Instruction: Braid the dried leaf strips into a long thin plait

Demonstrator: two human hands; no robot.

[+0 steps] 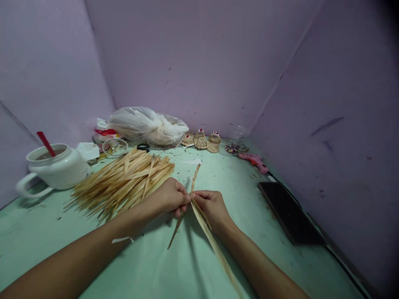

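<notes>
From where I stand, I see the person's two hands meeting over the pale green table, both working at one narrow braid of dry plant strips. The left hand has its thumb and fingers pressed closely together at the lower end of the braid, and the right hand pinches at the same place from the other side, its thumb and fingertip closed upon it. The finished part of the braid points away from the person, toward the wall; below the fingers a long pale strip runs down beside the right forearm, and a shorter brown strip hangs under the left hand. Near the left forearm lies a heap of loose strips, and beyond it stands a white mug with a red stick (I cannot tell if it is a straw or a handle). Farther back, small woven baskets rest near a white plastic bag. At the right are a pink glue gun and a dark flat object.
</notes>
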